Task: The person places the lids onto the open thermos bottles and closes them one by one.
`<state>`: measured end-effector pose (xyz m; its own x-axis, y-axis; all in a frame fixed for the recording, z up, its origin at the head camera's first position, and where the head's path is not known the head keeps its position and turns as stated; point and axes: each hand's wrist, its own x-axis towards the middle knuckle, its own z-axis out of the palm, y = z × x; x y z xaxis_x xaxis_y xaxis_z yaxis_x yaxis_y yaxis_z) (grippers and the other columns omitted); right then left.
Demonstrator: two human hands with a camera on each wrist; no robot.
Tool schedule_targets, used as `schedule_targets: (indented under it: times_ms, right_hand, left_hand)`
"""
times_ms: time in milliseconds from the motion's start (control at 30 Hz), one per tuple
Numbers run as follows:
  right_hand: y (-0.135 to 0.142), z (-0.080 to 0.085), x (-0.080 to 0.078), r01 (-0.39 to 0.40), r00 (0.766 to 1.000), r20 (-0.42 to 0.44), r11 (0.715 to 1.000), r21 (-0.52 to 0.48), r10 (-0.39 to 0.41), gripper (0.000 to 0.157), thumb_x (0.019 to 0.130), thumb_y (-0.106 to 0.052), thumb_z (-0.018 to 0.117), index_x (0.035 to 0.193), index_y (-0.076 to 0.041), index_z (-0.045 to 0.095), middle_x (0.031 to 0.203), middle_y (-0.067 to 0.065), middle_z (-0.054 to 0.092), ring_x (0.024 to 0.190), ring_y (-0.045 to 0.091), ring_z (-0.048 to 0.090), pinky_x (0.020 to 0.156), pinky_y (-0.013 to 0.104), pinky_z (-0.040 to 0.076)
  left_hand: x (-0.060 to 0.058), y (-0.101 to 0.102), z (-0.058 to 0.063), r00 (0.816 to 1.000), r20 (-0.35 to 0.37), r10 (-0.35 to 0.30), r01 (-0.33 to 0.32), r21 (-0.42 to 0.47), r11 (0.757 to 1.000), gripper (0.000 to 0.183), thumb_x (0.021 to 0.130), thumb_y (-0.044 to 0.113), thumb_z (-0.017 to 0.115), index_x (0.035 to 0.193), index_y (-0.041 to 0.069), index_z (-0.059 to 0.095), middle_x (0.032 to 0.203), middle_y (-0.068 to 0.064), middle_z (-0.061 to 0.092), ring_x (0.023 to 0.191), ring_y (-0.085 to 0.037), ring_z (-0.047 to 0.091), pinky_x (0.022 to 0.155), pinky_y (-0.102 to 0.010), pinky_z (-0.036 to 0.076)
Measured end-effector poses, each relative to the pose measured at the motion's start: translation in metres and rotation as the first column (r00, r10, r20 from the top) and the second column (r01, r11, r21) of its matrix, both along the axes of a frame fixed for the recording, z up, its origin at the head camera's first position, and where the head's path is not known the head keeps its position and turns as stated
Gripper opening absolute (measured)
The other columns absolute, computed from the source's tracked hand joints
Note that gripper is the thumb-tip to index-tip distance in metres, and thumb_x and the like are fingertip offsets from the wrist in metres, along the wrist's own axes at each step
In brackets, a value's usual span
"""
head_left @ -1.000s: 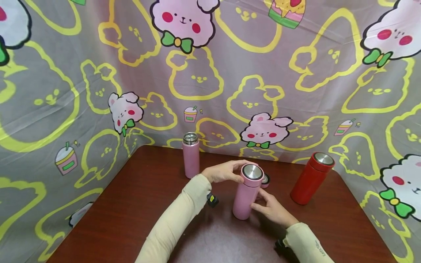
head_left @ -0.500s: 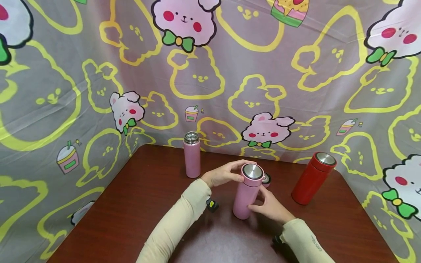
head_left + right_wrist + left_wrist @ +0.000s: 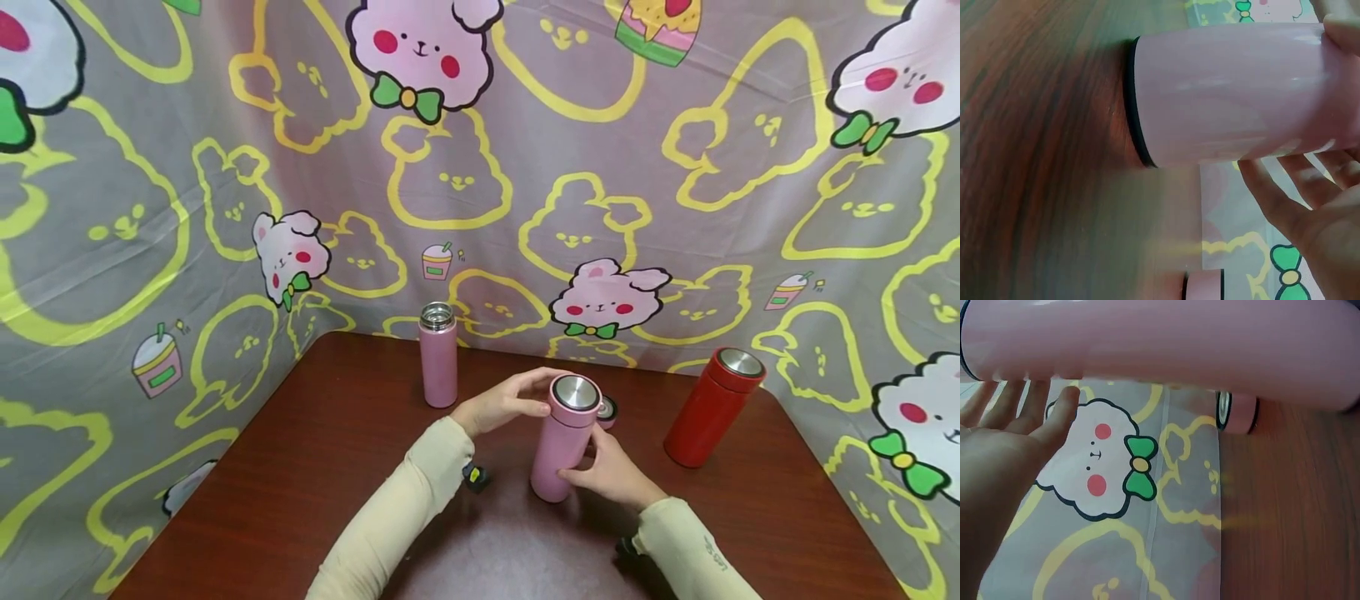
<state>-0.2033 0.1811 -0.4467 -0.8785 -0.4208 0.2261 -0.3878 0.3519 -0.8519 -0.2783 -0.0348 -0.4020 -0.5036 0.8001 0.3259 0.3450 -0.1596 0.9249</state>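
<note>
In the head view a pink thermos bottle [image 3: 558, 454] with a steel-topped lid [image 3: 576, 395] stands on the table, tilted slightly in this view. My left hand [image 3: 498, 404] grips the lid, thumb on the near side and fingers reaching behind. Lower down, my right hand [image 3: 611, 471] holds the bottle's body from the right, its thumb across the front. The left wrist view shows the left fingers [image 3: 1035, 406] at the bottle's lid end. In the right wrist view, the right fingers [image 3: 1272, 194] meet the bottle wall above its black-rimmed base.
A lidless pink thermos [image 3: 438, 362] stands at the back left of the brown table [image 3: 337, 417]. A loose pink lid [image 3: 607, 412] lies behind the held bottle. At right stands a red thermos [image 3: 708, 412] with its lid on. Patterned cloth [image 3: 465, 183] hangs around the table.
The bottle stays in place. My right hand's thumb has slid a little left across the body; my left wrist has shifted slightly left, with the hand still at the lid.
</note>
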Motion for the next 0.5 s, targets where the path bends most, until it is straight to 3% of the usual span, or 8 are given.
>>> schedule_targets:
  times_ms: [100,300,500]
  right_hand:
    - [-0.003,0.004,0.005,0.035,0.999,-0.026,0.999,0.036,-0.034,0.065,0.070,-0.004,0.081,0.124,-0.003,0.046,0.117,0.012,0.059,0.102,0.025,0.060,0.084,0.033,0.049]
    - [-0.001,0.006,0.011,0.091,0.995,-0.050,0.995,0.051,-0.089,0.063,0.068,-0.004,0.082,0.121,-0.003,0.048,0.113,0.010,0.061,0.099,0.023,0.061,0.082,0.032,0.050]
    - [0.008,0.009,0.017,0.123,0.989,-0.093,0.991,0.052,-0.118,0.063,0.068,-0.005,0.082,0.120,-0.003,0.048,0.110,0.011,0.063,0.095,0.018,0.063,0.079,0.031,0.052]
  left_hand:
    - [0.003,-0.006,-0.001,0.998,-0.028,0.058,-0.059,-0.039,0.997,0.059,0.089,0.030,0.058,0.141,0.011,0.040,0.136,-0.002,0.048,0.127,-0.014,0.041,0.103,-0.034,0.034]
    - [0.010,-0.017,-0.001,0.995,-0.023,0.098,-0.100,-0.103,0.990,0.051,0.091,0.010,0.056,0.140,0.006,0.041,0.136,-0.006,0.050,0.125,-0.016,0.045,0.102,-0.034,0.037]
    - [0.015,-0.028,-0.004,0.984,-0.093,0.154,-0.171,-0.217,0.961,0.048,0.091,0.007,0.059,0.136,0.006,0.044,0.135,-0.008,0.051,0.125,-0.020,0.046,0.101,-0.036,0.039]
